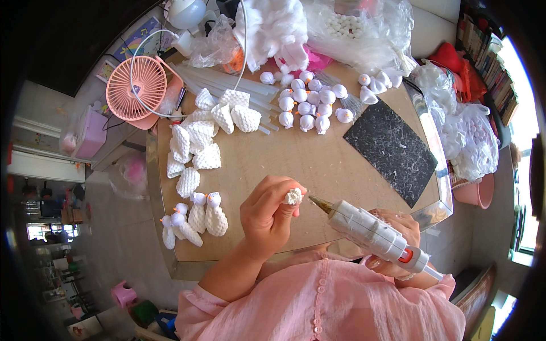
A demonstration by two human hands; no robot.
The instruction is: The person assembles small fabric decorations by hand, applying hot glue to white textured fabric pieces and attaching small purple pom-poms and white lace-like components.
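Note:
Pinched in the fingers of my left hand (266,213) is a white textured fabric piece (294,196); only its end shows, the rest is hidden by the hand. My right hand (399,226) grips a white hot glue gun (369,230), with a clear glue stick poking from its back. Its brown-stained nozzle (320,203) points at the fabric piece, a small gap apart. To the left lie several white dolls with orange beaks (216,213). Above them is a heap of white knitted-looking fabric pieces (200,132). Several round white heads with orange beaks (313,98) sit at the back.
A black mat (392,149) with white fibres lies at the right of the table (273,157). A pink fan (136,87) stands at the back left, near long glue sticks (251,96). White stuffing (273,30) and plastic bags (362,47) fill the back.

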